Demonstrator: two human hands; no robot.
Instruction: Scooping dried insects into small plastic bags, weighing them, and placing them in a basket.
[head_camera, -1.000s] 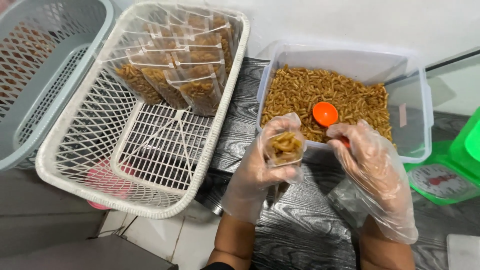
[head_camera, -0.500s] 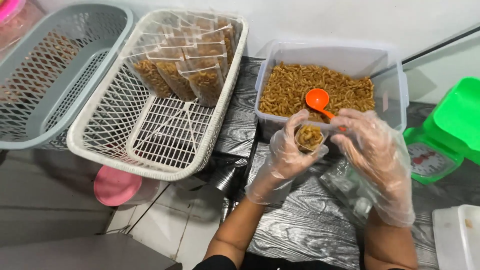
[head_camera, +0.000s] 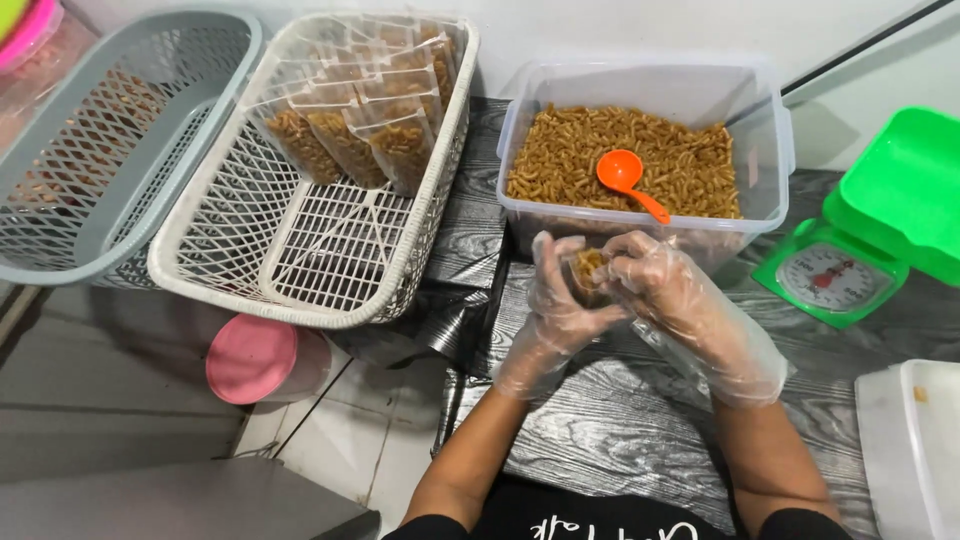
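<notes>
My left hand (head_camera: 553, 305) in a clear plastic glove grips a small clear bag of brown snack sticks (head_camera: 585, 270) from the left. My right hand (head_camera: 668, 290), also gloved, pinches the same bag's top from the right. Both hands hover over the dark wood-grain table (head_camera: 620, 430), just in front of a clear plastic tub (head_camera: 760, 150) full of the same brown sticks. An orange scoop (head_camera: 626, 178) lies loose on the sticks in the tub.
A white lattice basket (head_camera: 230, 260) at left holds several filled bags (head_camera: 375, 140) at its far end. A grey basket (head_camera: 90, 190) stands further left. A green kitchen scale (head_camera: 840, 275) sits at right, a white container (head_camera: 915, 450) at lower right, a pink lid (head_camera: 250, 358) below.
My right hand let go of the orange scoop, which now lies in the tub, and came onto the bag. Both hands dropped toward the table.
</notes>
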